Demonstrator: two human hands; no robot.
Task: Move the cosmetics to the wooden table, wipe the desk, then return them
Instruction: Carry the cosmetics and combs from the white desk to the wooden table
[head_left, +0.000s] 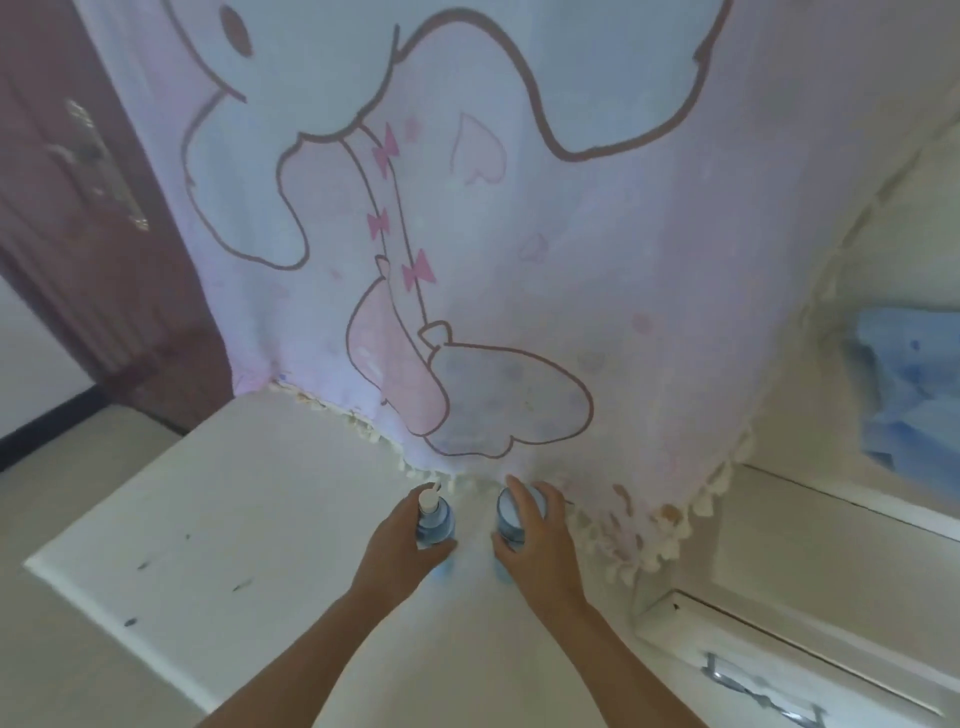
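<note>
Two blue cosmetic bottles stand close together on the white desk (218, 519), near the fringe of a hanging cloth. My left hand (400, 545) grips the left one, a blue pump bottle (435, 522) with a white pump head. My right hand (540, 540) wraps around the right one, a blue bottle with a pale round cap (510, 514). Both bottles look upright with their bases at the desk top. The lower parts of both bottles are hidden by my fingers.
A pink and white cartoon cloth (467, 260) with a tasselled hem hangs over the back of the desk. A dark red door (78, 208) stands at left. A blue cloth (914, 389) lies at right. A white drawer with a metal handle (758, 691) is at lower right.
</note>
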